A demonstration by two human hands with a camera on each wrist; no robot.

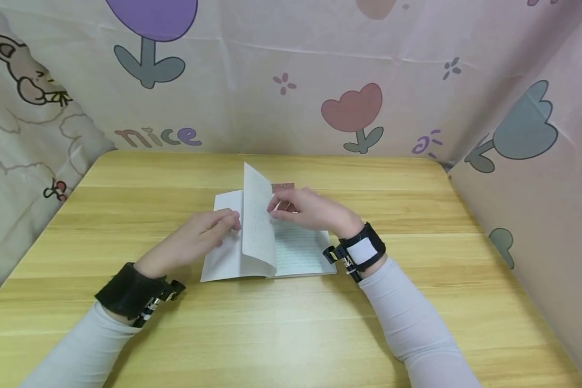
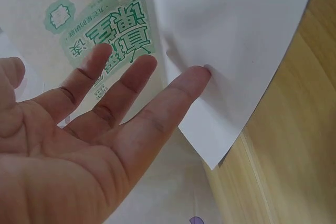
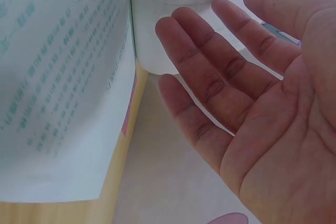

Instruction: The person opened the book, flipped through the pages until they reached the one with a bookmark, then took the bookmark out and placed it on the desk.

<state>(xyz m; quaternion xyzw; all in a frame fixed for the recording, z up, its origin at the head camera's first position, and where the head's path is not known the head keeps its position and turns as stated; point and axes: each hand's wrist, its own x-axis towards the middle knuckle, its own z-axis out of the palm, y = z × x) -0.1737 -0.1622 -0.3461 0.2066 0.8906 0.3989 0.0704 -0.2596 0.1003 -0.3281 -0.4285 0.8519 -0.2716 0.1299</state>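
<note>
An open book (image 1: 304, 250) with green print lies on the table. One of its leaves (image 1: 258, 215) stands nearly upright between the two sides. My left hand (image 1: 206, 231) is over the blank white left page (image 2: 247, 40), fingers loosely extended, one fingertip touching the paper. Large green lettering (image 2: 113, 30) shows on the page behind those fingers. On the other side of the raised leaf is my right hand (image 1: 312, 207), its relaxed fingers (image 3: 194, 61) close to the paper and the thumb apart from them. Whether those fingertips touch the leaf I cannot tell.
Behind the book, a small reddish-brown flat piece (image 1: 283, 187) shows, partly hidden. The wooden table (image 1: 291, 334) extends around the book. Printed cloth (image 1: 252, 97) hangs at the back and both sides. Each wrist wears a black strap (image 1: 131, 291) with a small camera.
</note>
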